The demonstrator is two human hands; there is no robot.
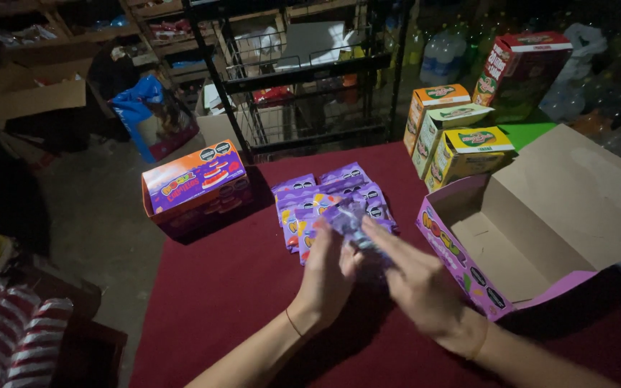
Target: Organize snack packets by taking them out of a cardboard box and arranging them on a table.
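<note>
Purple candy packets; dark red tablecloth; purple-orange box

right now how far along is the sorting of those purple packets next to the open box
Done: the open box looks empty, and purple packets lie in rows on the red tabletop. In hand: the left hand and right hand hold one blurred packet. Left: the closed purple-and-orange box looks untouched.

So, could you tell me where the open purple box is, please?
In the head view, the open purple box lies on the red table, right of the right hand, in front of three upright cartons.
</note>
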